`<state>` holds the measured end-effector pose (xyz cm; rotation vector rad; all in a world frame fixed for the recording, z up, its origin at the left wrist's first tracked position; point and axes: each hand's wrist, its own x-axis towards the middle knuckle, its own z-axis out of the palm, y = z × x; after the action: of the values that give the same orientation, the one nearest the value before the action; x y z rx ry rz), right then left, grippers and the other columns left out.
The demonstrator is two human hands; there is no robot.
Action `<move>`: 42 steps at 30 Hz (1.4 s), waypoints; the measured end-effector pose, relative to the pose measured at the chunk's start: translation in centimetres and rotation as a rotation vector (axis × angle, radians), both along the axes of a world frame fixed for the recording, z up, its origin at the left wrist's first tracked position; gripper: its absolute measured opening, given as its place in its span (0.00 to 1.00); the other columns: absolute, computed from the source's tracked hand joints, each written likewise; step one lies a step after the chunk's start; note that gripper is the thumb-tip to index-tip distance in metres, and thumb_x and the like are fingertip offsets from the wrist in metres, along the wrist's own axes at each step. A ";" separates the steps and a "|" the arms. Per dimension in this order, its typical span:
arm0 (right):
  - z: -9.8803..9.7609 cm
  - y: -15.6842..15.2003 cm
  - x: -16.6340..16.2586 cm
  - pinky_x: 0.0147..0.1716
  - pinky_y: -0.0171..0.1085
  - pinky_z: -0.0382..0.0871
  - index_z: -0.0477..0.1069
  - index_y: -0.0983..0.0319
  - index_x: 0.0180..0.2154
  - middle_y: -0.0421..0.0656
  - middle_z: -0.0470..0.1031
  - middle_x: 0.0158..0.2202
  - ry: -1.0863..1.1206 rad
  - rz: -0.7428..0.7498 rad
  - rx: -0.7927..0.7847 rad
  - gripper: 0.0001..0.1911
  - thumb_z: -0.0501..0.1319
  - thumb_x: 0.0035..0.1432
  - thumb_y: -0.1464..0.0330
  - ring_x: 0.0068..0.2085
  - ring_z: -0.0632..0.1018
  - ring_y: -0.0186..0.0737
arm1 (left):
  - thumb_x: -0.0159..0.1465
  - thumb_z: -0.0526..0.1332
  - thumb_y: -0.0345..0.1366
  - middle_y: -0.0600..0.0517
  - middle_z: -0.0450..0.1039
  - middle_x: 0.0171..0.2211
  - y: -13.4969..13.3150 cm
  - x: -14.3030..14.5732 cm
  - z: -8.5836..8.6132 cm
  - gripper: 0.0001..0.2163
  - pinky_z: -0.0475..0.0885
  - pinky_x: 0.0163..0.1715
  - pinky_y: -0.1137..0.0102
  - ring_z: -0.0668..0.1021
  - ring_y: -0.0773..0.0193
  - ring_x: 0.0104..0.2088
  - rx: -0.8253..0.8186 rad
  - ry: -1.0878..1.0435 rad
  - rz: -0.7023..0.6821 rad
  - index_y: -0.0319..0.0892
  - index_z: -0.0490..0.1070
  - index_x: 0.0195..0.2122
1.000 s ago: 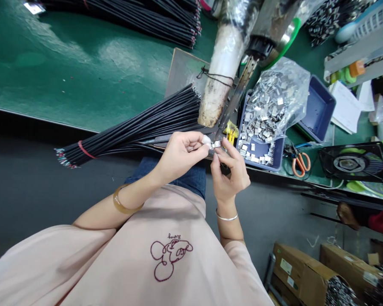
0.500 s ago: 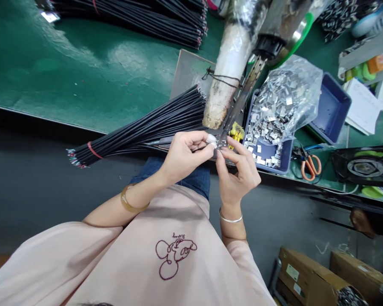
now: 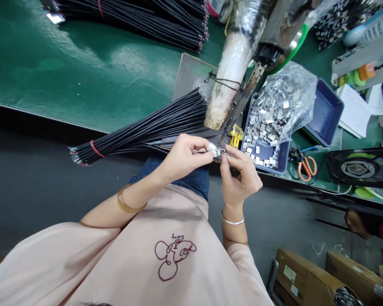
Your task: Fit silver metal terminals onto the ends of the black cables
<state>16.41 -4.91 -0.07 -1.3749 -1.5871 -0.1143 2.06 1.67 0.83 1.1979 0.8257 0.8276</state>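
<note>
My left hand (image 3: 187, 159), a white cover on one fingertip, is closed in a pinch on the end of a black cable (image 3: 203, 152). Facing it, my right hand (image 3: 241, 172) pinches a small metal connector (image 3: 222, 151) between thumb and fingertips. The connector meets the cable end; whether they are joined I cannot tell. Behind my left hand lies a bundle of black cables (image 3: 159, 121), tied with a red band, with stripped wire ends showing. Just beyond my right hand is a blue tray (image 3: 284, 159) of loose metal connectors, partly under a clear plastic bag (image 3: 295, 100) of more connectors.
A white pipe (image 3: 224, 87) and a slotted metal bar (image 3: 251, 87) slant down close above my hands. Orange-handled scissors (image 3: 306, 168), a fan (image 3: 359, 168) and a second blue tray (image 3: 327, 106) are rightward. More cables (image 3: 153, 25) lie at the back of the green table (image 3: 92, 72).
My right hand has shifted slightly right, and the metal connector between the two hands now shows more clearly. My left hand keeps its pinch. The camera view has shifted a little.
</note>
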 end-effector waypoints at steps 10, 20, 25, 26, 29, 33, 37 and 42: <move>1.2 -0.9 0.6 0.25 0.35 0.81 0.71 0.55 0.49 0.32 0.77 0.27 0.265 -0.108 0.188 0.11 0.61 0.64 0.71 0.21 0.78 0.32 | 0.53 0.61 0.29 0.58 0.55 0.18 -0.2 0.3 0.2 0.03 0.49 0.20 0.74 0.55 0.75 0.20 0.021 -0.005 0.050 0.38 0.71 0.23; 0.0 0.5 0.2 0.43 0.38 0.82 0.72 0.59 0.38 0.43 0.83 0.46 -0.058 0.021 -0.043 0.07 0.64 0.60 0.76 0.47 0.84 0.38 | 0.56 0.63 0.32 0.57 0.59 0.19 -0.1 0.8 -0.3 0.05 0.55 0.22 0.75 0.59 0.74 0.21 0.062 0.040 0.126 0.39 0.70 0.23; 0.3 0.7 0.0 0.45 0.41 0.83 0.72 0.58 0.38 0.42 0.83 0.45 -0.057 0.008 -0.019 0.07 0.64 0.59 0.75 0.47 0.84 0.40 | 0.56 0.63 0.32 0.57 0.58 0.19 -0.1 0.8 0.0 0.06 0.54 0.21 0.75 0.59 0.74 0.21 0.109 0.065 0.162 0.39 0.70 0.24; 0.4 0.7 0.0 0.45 0.41 0.83 0.72 0.58 0.37 0.42 0.83 0.45 -0.052 0.010 -0.023 0.07 0.65 0.59 0.75 0.46 0.84 0.39 | 0.56 0.63 0.32 0.57 0.57 0.19 -0.1 0.7 0.0 0.05 0.53 0.21 0.75 0.58 0.74 0.21 0.118 0.066 0.168 0.39 0.70 0.24; 0.5 0.3 0.0 0.42 0.38 0.84 0.71 0.58 0.36 0.43 0.82 0.47 -0.024 0.036 -0.036 0.07 0.65 0.58 0.76 0.45 0.85 0.38 | 0.55 0.62 0.30 0.58 0.56 0.19 -0.1 0.6 0.3 0.05 0.52 0.20 0.75 0.57 0.74 0.21 0.123 0.059 0.150 0.38 0.71 0.23; 0.4 -0.3 0.4 0.42 0.36 0.83 0.70 0.59 0.35 0.45 0.83 0.46 -0.016 0.077 -0.064 0.08 0.65 0.57 0.77 0.42 0.85 0.37 | 0.54 0.61 0.28 0.58 0.57 0.19 -0.1 0.4 0.6 0.04 0.52 0.19 0.76 0.56 0.75 0.21 0.093 0.052 0.068 0.37 0.71 0.23; 0.4 -0.3 0.4 0.41 0.36 0.81 0.70 0.58 0.37 0.42 0.83 0.44 -0.039 0.041 -0.078 0.06 0.63 0.60 0.74 0.43 0.84 0.37 | 0.55 0.60 0.27 0.59 0.55 0.19 -0.3 0.4 0.5 0.05 0.50 0.19 0.77 0.55 0.76 0.21 0.146 0.099 0.084 0.36 0.71 0.23; 0.3 0.0 0.4 0.28 0.31 0.73 0.66 0.57 0.39 0.35 0.76 0.31 0.169 -0.038 -0.258 0.02 0.60 0.65 0.68 0.28 0.80 0.30 | 0.58 0.60 0.27 0.57 0.63 0.20 -1.0 0.2 -0.1 0.05 0.57 0.21 0.77 0.62 0.74 0.22 0.482 0.235 0.104 0.36 0.74 0.26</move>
<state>16.82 -4.94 0.28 -1.5687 -1.4714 0.1860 2.30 0.64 0.70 1.7129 0.9125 1.0196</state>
